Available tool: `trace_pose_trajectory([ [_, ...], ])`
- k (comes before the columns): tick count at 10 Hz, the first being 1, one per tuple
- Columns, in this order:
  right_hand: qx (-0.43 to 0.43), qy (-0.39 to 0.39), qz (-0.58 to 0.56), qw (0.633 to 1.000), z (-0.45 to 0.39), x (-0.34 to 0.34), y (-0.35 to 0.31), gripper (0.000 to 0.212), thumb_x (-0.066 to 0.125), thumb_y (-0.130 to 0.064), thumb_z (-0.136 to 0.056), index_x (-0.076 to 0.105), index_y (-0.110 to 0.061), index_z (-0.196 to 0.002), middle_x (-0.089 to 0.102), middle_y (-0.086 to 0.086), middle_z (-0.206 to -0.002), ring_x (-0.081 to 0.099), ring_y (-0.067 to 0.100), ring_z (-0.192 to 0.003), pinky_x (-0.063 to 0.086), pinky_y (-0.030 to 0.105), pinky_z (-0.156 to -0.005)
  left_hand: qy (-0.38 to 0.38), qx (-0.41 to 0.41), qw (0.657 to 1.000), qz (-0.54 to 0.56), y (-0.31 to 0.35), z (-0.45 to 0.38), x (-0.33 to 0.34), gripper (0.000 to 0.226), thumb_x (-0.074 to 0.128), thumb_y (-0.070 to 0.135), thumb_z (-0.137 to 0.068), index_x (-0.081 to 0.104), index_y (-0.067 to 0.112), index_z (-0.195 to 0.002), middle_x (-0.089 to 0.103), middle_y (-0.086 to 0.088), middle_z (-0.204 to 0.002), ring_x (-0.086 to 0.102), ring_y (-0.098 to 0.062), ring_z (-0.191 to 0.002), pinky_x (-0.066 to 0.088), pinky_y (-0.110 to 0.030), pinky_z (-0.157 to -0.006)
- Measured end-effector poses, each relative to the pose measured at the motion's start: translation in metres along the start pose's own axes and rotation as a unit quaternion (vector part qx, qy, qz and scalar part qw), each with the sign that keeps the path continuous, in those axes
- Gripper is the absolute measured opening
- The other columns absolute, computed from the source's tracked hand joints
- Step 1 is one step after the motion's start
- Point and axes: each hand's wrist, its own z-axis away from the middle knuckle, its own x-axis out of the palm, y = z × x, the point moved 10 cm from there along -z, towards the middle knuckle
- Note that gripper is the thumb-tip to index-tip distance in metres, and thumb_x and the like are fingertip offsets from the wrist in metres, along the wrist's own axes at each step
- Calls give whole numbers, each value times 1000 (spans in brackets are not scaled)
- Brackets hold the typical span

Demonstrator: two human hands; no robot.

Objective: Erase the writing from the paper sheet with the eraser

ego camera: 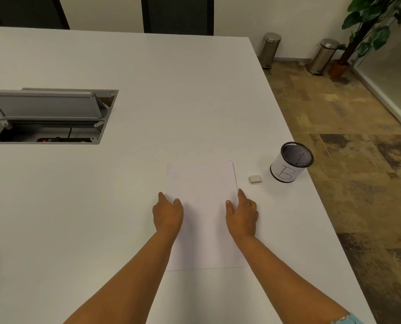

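A white paper sheet [203, 206] lies flat on the white table [148, 90] in front of me; any writing on it is too faint to make out. My left hand [167, 215] rests on the sheet's left edge and my right hand [241, 216] on its right edge, fingers spread, both pressing the sheet without gripping it. A small pale eraser [255, 179] lies on the table just right of the sheet's upper right corner, a short way beyond my right fingertips and apart from them.
A black mesh cup [290, 163] with a white label marked "B" stands right of the eraser near the table's right edge. An open grey cable hatch [47, 115] is set in the table at far left. Two steel bins and a plant stand on the floor beyond.
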Motion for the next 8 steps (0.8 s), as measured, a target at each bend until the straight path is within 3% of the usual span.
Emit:
trace_pose_trajectory([
  [2, -12, -21, 2, 1000, 1, 2, -4, 54, 43, -30, -93, 24, -14, -141, 44, 16, -135, 28, 26, -133, 24, 41, -108, 5, 2, 1000, -7, 0, -1, 0, 55, 42, 21, -96, 24, 6, -147, 40, -15, -144, 39, -32, -131, 36, -41, -103],
  [5, 8, 9, -33, 999, 4, -6, 13, 52, 45, -26, -93, 27, -8, -139, 39, 13, -142, 28, 27, -134, 28, 40, -111, -16, -3, 1000, 5, 1, 1, 1, 57, 43, 20, -97, 22, 7, -148, 35, -13, -149, 35, -30, -135, 32, -39, -107],
  [6, 14, -22, -32, 999, 3, -3, 13, 55, 45, -28, -93, 25, -8, -140, 37, 13, -144, 25, 28, -135, 26, 41, -112, -22, 6, 1000, 6, 3, 2, -3, 57, 43, 20, -97, 21, 7, -148, 32, -11, -150, 32, -29, -137, 29, -38, -109],
  [8, 44, -66, -110, 991, 6, -11, 2, 51, 44, -32, -93, 30, -10, -138, 31, 14, -147, 31, 29, -134, 29, 42, -111, 9, 134, 991, -26, 42, 25, -20, 54, 43, 20, -98, 23, 9, -147, 23, -8, -154, 23, -24, -141, 24, -34, -112],
])
